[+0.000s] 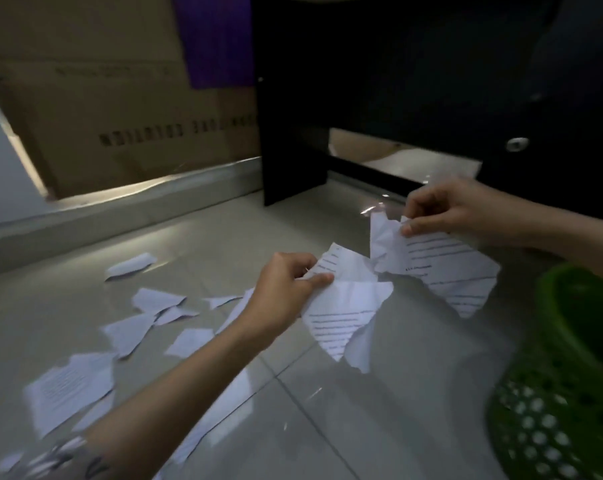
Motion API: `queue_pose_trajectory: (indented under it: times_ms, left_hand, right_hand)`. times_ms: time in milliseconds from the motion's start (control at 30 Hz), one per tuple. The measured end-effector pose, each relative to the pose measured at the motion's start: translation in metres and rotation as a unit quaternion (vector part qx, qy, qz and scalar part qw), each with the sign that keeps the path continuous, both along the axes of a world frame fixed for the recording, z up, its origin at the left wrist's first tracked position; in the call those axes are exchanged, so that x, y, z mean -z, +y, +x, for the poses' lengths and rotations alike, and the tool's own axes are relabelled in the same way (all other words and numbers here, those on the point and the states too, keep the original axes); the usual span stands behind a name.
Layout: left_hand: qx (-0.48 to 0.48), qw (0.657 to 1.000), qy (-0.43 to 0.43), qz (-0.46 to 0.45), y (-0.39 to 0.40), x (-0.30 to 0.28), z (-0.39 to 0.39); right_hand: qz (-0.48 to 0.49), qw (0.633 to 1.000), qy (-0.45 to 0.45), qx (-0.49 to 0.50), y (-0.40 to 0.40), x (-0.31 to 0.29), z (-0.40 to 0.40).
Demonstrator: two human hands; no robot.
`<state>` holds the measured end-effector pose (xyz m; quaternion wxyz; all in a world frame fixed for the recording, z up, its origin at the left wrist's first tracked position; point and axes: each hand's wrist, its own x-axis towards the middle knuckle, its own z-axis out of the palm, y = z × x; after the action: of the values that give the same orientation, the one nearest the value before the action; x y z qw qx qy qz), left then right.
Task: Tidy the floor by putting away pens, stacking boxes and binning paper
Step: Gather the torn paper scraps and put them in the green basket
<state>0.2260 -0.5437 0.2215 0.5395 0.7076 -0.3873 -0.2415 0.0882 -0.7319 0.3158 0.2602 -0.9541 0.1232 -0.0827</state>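
1. Nearest the camera, below and outward of the left forearm, torn paper scraps (72,386) lie loose on the pale tiled floor (379,410); the largest carries printed lines too blurred to read.
2. Below the right forearm, a green perforated plastic bin (567,382) stands at the frame's edge, its rim just beside that arm.
3. The left hand (286,289) pinches a torn printed sheet (345,313) between thumb and curled fingers; rows of text show, none legible.
4. The right hand (442,209), higher and farther out, pinches a second torn sheet (445,268) at its upper edge. The 2 hands are apart, each clamped on its own piece, and the ragged edges nearly meet between them.
5. Bare tile lies open under and between the hands.
6. Beyond the right hand stands a black cabinet (397,81) with a round lock.
7. Beyond the left hand, a cardboard box (120,109) leans along the wall; its printing appears upside down and unreadable. A purple panel (217,39) hangs over it.
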Motion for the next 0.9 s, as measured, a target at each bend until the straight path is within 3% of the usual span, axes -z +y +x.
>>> queue_pose_trajectory:
  times_ms: [333,500,700,900]
  left_hand:
    - [0.141,0.980,0.138,-0.016,-0.126,-0.005,-0.152]
    - [0.158,0.978,0.132,-0.035,-0.158,-0.002,-0.201]
    - [0.258,0.952,0.161,0.030,-0.159,-0.007,-0.220]
    - [0.217,0.969,0.117,-0.035,-0.121,-0.011,-0.183]
  right_hand:
    - [-0.043,0.954,-0.145,0.260,-0.045,-0.006,-0.193]
    - [-0.088,0.910,-0.197,0.353,-0.046,0.016,-0.247]
    - [-0.133,0.884,-0.137,0.427,-0.036,0.063,-0.266]
    - [-0.076,0.878,-0.050,0.470,-0.021,0.085,-0.250]
